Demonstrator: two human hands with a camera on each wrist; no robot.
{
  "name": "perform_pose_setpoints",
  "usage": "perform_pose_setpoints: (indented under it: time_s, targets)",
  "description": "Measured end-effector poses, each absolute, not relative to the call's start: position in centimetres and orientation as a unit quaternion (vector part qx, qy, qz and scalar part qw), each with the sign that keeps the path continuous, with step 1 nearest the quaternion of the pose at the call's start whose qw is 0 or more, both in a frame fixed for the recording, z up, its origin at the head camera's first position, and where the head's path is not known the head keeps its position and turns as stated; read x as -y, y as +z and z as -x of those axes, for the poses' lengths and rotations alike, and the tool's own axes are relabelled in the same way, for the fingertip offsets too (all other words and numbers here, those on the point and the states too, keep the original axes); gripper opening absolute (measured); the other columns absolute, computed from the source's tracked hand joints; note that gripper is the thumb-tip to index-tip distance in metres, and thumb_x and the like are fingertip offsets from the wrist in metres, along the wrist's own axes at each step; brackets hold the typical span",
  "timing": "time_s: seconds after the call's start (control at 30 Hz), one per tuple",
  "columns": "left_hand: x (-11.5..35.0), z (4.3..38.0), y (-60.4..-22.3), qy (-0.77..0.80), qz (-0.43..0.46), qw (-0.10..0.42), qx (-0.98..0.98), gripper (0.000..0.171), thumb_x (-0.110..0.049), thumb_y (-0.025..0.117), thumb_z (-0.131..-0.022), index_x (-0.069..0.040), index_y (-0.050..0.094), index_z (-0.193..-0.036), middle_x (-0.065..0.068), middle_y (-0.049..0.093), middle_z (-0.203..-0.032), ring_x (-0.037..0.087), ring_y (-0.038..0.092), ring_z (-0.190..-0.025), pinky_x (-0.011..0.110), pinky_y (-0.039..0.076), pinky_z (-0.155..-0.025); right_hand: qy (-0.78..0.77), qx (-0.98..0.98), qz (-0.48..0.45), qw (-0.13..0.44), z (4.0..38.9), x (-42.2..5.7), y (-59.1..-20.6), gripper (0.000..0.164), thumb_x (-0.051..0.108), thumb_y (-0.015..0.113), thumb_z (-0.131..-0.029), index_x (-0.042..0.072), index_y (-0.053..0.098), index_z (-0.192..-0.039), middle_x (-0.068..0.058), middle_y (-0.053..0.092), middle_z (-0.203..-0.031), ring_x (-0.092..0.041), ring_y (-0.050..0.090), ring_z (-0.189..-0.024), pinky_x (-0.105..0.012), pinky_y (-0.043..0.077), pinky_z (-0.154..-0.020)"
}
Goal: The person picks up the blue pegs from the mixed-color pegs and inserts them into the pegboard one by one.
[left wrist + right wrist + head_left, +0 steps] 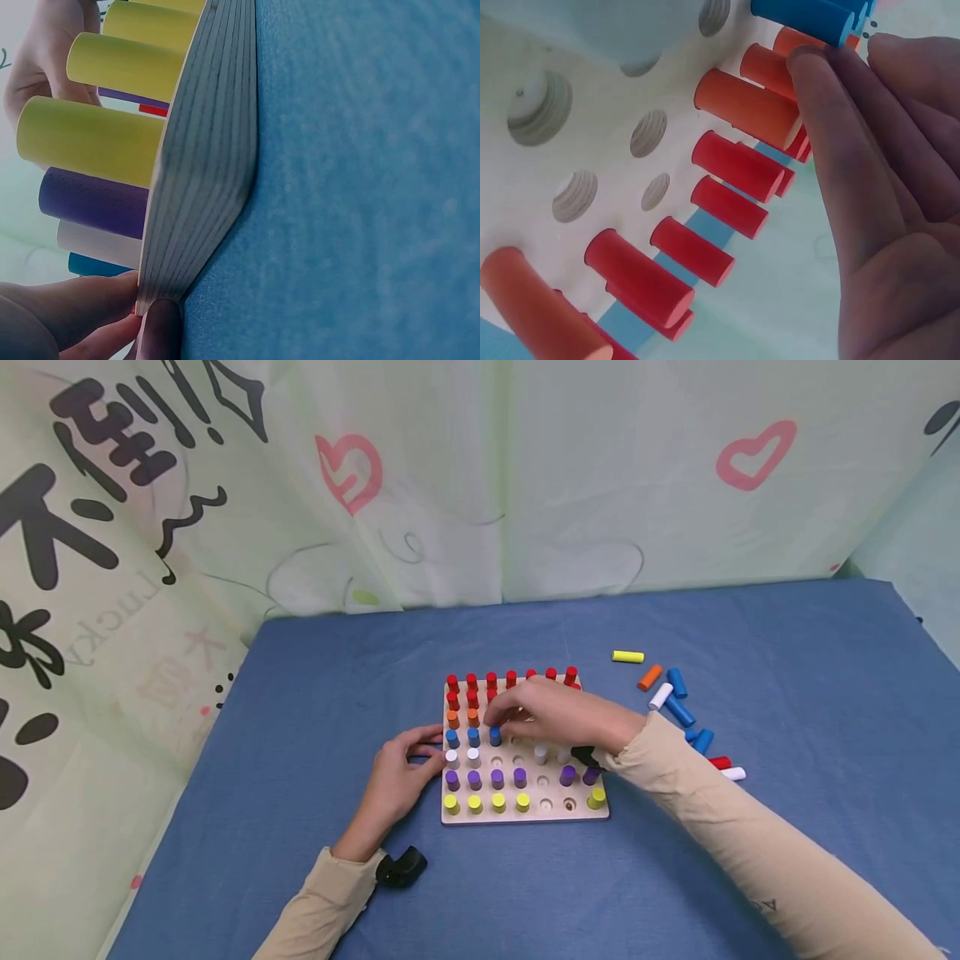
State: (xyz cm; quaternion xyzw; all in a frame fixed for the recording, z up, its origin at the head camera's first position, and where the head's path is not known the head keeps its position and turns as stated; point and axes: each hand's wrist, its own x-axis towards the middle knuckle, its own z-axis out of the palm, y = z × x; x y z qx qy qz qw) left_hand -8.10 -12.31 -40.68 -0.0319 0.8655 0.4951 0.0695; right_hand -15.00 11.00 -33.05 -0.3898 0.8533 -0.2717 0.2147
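The blue peg [495, 737] stands in the wooden board [510, 818], between both hands, just at the fingertips of the right hand [551, 707]; whether these pinch it, I cannot tell. The left hand [396, 779] holds the board's edge with thumb and fingers. Right of the right hand, loose pegs [679, 711] lie on the blue surface [337, 693].

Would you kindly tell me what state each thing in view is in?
Board: flat on the cloth, partly filled.
Near row's yellow pegs: five upright, two holes unfilled.
Purple pegs: six upright, one hole unfilled.
Board's white pegs: upright.
Far row's red pegs: upright.
Loose pegs: lying right of the board.
Left hand: touching the board's left edge.
Right hand: at an upright blue peg; grip unclear.
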Motion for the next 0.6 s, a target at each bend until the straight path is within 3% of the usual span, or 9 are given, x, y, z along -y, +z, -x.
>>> perform_pose_setpoints:
  time_s: [0.6]
  targets:
    - [12.2, 8.0, -40.7, 0.494, 0.035, 0.068, -0.866, 0.043, -0.008, 0.07, -0.092, -0.007, 0.063, -0.135, 0.009, 0.067, -0.127, 0.02, 0.066, -0.102, 0.036, 0.059, -0.085, -0.297, -0.855, 0.372, 0.208, 14.6, -12.7, -32.5, 0.025, 0.009, 0.065, -0.097, 0.004, 0.07, -0.121, -0.008, 0.073, -0.115, -0.018, 0.069, -0.105, -0.038, 0.056, -0.094]
